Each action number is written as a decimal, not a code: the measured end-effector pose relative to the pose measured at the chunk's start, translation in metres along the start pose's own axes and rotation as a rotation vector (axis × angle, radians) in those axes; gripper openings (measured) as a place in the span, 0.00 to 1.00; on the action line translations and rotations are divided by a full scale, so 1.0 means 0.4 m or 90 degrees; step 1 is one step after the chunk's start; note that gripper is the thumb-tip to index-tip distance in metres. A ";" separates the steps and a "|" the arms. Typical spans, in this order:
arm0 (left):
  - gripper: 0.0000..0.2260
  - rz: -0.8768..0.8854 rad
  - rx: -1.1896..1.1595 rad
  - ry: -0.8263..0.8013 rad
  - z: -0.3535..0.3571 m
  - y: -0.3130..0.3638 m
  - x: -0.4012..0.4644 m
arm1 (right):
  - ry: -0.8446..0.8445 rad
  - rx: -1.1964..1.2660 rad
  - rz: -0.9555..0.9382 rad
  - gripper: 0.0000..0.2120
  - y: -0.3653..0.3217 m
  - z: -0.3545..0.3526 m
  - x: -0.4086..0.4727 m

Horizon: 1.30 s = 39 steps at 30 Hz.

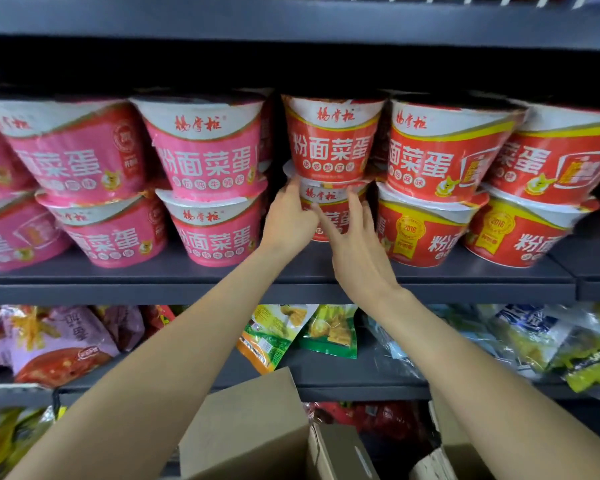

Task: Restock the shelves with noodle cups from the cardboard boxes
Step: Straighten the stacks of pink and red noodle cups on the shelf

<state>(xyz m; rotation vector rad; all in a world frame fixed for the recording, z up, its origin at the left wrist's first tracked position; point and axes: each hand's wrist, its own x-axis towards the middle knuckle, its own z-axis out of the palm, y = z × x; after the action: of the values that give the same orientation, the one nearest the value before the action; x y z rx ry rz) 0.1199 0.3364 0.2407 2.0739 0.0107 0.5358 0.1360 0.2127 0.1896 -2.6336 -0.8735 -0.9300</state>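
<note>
Two red noodle cups stand stacked in the middle of the dark shelf (278,275). The upper red cup (331,140) sits on the lower red cup (329,202). My left hand (288,220) holds the lower cup's left side, fingertips up at its lid rim. My right hand (352,244) touches the same cup's front and right side with straight, spread fingers. Both hands hide much of that cup. Pink cups (205,147) fill the shelf to the left, more red cups (444,150) to the right. An open cardboard box (250,427) is below, between my forearms.
The shelf above (291,19) hangs low over the top cups. A lower shelf carries snack bags: purple and red (59,341) at left, green and yellow (302,330) in the middle, blue and yellow (541,341) at right. A second box flap (444,455) shows bottom right.
</note>
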 end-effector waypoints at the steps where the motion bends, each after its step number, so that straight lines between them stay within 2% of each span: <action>1: 0.23 0.066 0.086 0.034 -0.018 0.002 -0.009 | -0.025 0.026 0.028 0.35 -0.006 0.008 0.001; 3: 0.19 0.251 0.271 0.139 -0.064 -0.003 -0.051 | -0.108 0.084 0.110 0.34 -0.005 0.020 0.015; 5: 0.14 0.386 0.425 0.255 -0.126 -0.023 -0.092 | -0.128 0.030 0.127 0.41 0.003 0.032 0.045; 7: 0.11 0.395 0.537 0.305 -0.179 -0.073 -0.109 | -0.139 -0.011 0.122 0.45 0.014 0.048 0.081; 9: 0.13 0.342 0.594 0.302 -0.216 -0.126 -0.117 | -0.162 -0.047 0.127 0.43 0.012 0.062 0.119; 12: 0.16 0.299 0.598 0.299 -0.246 -0.169 -0.120 | -0.181 -0.077 0.134 0.39 0.006 0.084 0.167; 17: 0.16 0.316 0.552 0.306 -0.252 -0.175 -0.116 | -0.169 -0.101 0.164 0.38 -0.005 0.133 0.202; 22: 0.17 0.307 0.525 0.307 -0.245 -0.169 -0.128 | -0.180 -0.022 0.174 0.38 -0.024 0.097 0.164; 23: 0.16 0.311 0.508 0.315 -0.239 -0.158 -0.140 | -0.167 0.004 0.167 0.36 -0.032 0.062 0.145; 25: 0.15 0.351 0.461 0.313 -0.211 -0.119 -0.167 | -0.129 0.034 0.127 0.26 -0.040 -0.024 0.084; 27: 0.13 0.392 0.372 0.247 -0.158 -0.066 -0.190 | -0.067 0.096 0.120 0.16 -0.025 -0.116 0.004; 29: 0.14 0.340 0.263 0.129 -0.084 -0.003 -0.200 | 0.035 0.170 0.179 0.10 0.016 -0.194 -0.072; 31: 0.18 0.203 0.151 0.003 0.002 0.058 -0.184 | 0.135 0.240 0.271 0.09 0.083 -0.246 -0.125; 33: 0.25 0.062 0.013 -0.099 0.090 0.104 -0.138 | 0.179 0.282 0.364 0.11 0.161 -0.265 -0.153; 36: 0.36 -0.138 -0.208 -0.156 0.184 0.150 -0.057 | 0.111 0.378 0.416 0.25 0.262 -0.243 -0.147; 39: 0.41 -0.198 -0.287 -0.113 0.232 0.156 -0.030 | 0.000 0.552 0.430 0.39 0.302 -0.209 -0.114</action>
<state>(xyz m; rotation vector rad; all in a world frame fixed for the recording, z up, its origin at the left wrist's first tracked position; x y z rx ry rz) 0.1313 0.2245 0.2460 1.6300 0.0981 0.1426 0.1377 0.0632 0.2254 -1.9170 -0.2268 -0.2655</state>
